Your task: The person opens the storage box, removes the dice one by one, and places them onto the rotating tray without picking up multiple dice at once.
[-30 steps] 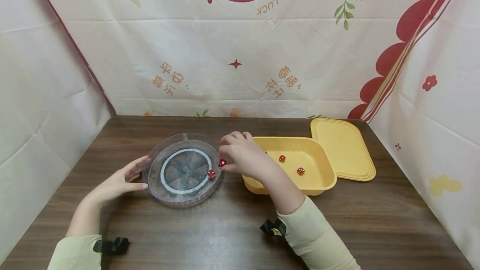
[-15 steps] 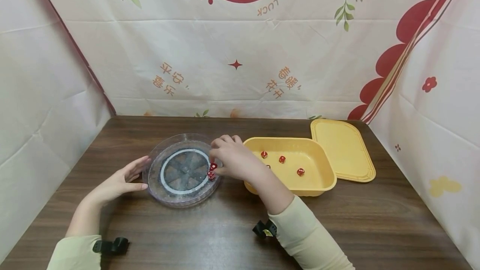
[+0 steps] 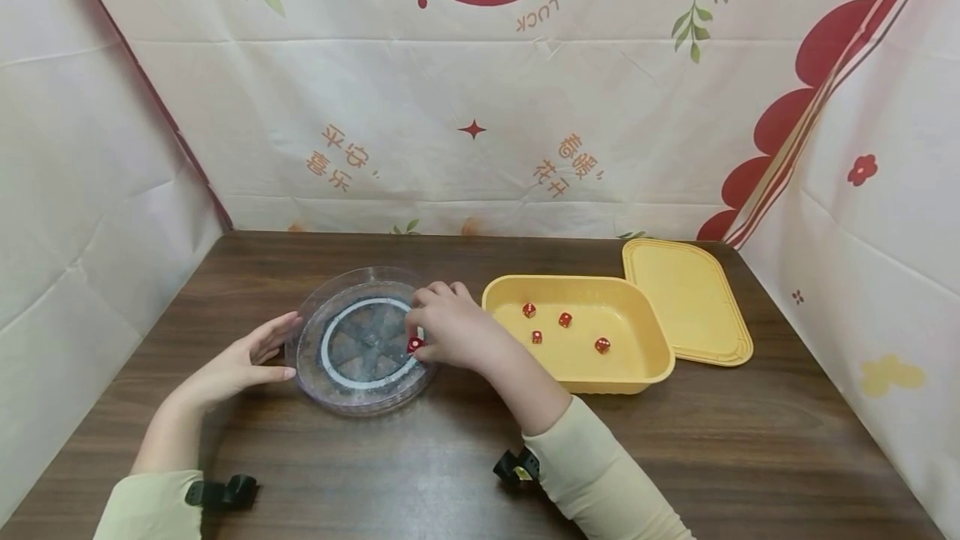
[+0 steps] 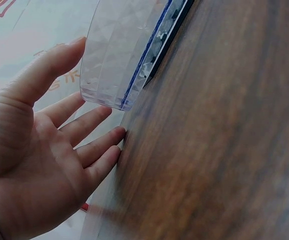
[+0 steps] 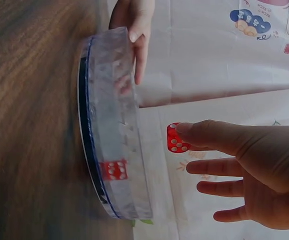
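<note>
A round clear plastic dish [image 3: 367,336] stands on the table, a pale ring showing in its base. My left hand [image 3: 236,365] is at its left side, fingers straight and thumb spread by the wall; the left wrist view has the fingertips [image 4: 102,112] at or very near the rim. Over the dish's right part, my right hand [image 3: 461,327] pinches a red die [image 5: 176,140] with white pips between thumb and forefinger, the other fingers extended. Through the clear wall, a second red die [image 5: 115,170] shows inside the dish; in the head view my right hand hides it.
To the right sits a yellow box [image 3: 633,365] with several red dice [image 3: 566,320] scattered on its floor. Its yellow lid [image 3: 690,298] lies behind and right of it. Printed cloth [image 3: 472,182] walls off the table's back and sides.
My right hand has moved left with the pinched die, from between box and dish to over the dish's right part. More dice in the box now show. My left hand has stayed put.
</note>
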Tool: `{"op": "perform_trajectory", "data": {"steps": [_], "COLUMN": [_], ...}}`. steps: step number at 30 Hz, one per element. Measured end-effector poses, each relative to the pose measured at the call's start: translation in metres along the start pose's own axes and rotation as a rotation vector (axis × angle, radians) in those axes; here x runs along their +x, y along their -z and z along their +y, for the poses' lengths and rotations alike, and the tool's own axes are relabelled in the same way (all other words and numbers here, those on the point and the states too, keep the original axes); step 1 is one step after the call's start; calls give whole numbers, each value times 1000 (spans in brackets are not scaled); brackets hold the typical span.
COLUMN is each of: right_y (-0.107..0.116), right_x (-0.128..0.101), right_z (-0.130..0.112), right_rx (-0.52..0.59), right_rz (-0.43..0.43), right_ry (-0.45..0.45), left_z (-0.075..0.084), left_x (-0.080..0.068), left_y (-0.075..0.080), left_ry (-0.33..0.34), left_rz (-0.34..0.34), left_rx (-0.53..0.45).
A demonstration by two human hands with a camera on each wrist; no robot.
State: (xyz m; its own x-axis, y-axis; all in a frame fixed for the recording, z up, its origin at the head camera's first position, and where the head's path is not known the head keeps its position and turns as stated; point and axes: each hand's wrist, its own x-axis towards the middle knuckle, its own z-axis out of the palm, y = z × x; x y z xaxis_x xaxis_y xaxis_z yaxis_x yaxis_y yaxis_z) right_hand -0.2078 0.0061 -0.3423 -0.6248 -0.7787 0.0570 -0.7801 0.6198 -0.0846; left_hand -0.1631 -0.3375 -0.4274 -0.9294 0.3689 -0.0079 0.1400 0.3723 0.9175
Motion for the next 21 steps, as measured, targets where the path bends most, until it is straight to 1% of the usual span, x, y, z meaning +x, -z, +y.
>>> {"op": "perform_trajectory", "data": {"steps": [15,21], "right_y": [-15,-19], "right_x": [10,12], "right_z": [-8,-10], "right_rx": [8,0], "right_rz": [-19,-30], "right_ry": [13,21], "left_z": [-2,-2], "left_x": [0,0], "left_y": [0,0], "left_ry": [-7,-7], "left_rz": [4,-1], "left_rx": [14,3]}}
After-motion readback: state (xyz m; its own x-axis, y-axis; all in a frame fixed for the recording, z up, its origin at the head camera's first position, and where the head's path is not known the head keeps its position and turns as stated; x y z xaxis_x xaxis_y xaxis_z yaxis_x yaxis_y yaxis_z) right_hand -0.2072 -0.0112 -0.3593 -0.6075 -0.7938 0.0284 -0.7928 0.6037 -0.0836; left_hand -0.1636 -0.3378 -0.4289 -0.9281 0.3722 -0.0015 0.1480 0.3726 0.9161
